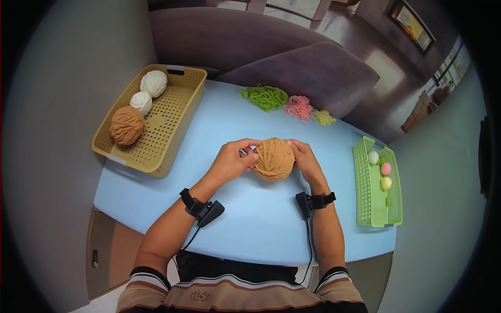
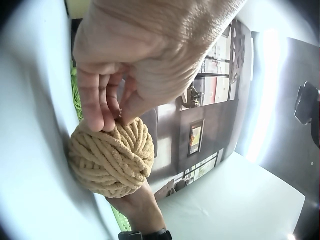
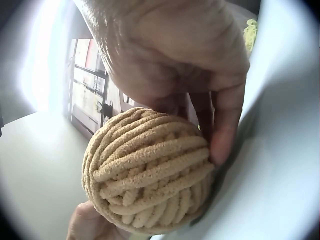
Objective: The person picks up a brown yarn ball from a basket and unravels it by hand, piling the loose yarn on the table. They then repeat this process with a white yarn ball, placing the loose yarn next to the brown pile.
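A tan ball of thick yarn point(image 1: 274, 159) is between the two hands over the middle of the blue table. My left hand point(image 1: 233, 159) holds its left side, thumb and fingertips meeting at the strands. From the other side my right hand point(image 1: 308, 160) grips it, with fingers curved along the yarn. In the left wrist view the thick strands of the yarn ball point(image 2: 112, 160) are wound in crossing bands. The right wrist view shows the yarn ball point(image 3: 150, 175) close up, partly covering the left hand behind it.
A tan basket point(image 1: 180, 125) at the left contains two white yarn balls point(image 1: 154, 83) and a brown one point(image 1: 127, 125). Green point(image 1: 266, 97), pink point(image 1: 298, 108) and yellow point(image 1: 324, 118) loose yarn lies along the back edge. At the right, a green basket point(image 1: 364, 190) contains several small balls.
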`<state>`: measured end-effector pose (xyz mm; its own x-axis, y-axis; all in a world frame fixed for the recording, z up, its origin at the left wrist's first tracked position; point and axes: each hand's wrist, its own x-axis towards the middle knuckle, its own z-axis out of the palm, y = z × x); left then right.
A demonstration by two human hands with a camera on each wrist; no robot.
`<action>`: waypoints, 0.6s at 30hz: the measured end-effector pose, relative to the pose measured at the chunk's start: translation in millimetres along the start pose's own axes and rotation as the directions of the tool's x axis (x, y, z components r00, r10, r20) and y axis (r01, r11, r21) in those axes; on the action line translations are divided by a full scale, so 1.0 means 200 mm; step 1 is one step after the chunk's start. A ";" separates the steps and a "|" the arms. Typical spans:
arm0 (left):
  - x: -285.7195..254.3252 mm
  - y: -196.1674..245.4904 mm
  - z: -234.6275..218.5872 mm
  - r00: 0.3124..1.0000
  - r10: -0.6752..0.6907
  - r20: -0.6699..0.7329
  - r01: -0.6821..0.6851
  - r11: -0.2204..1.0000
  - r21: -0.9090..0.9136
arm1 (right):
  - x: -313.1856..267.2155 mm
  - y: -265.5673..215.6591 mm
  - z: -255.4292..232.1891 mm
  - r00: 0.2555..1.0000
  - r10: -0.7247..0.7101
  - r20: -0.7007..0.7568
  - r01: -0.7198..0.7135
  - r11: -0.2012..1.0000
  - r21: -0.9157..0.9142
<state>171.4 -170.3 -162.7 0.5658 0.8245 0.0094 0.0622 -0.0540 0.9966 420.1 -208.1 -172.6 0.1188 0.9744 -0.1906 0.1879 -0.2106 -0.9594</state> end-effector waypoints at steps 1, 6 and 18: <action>0.00 0.01 0.00 1.000 -0.007 -0.007 0.007 1.000 0.009 | 0.00 -0.01 0.01 1.000 0.001 -0.001 -0.001 1.000 -0.013; 0.02 -0.04 -0.01 0.993 -0.059 -0.107 0.060 0.998 0.015 | -0.06 -0.09 0.02 0.996 -0.054 0.075 0.052 0.998 0.016; 0.03 -0.03 -0.06 0.943 -0.246 -0.222 0.228 0.968 -0.105 | -0.10 -0.12 0.00 0.905 -0.180 0.384 0.136 0.981 0.141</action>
<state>163.3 -158.4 -168.3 0.3362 0.9161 -0.2184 0.1030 0.1948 0.9754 412.3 -223.2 -145.3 -0.3008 0.9503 -0.0796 0.0631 -0.0634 -0.9960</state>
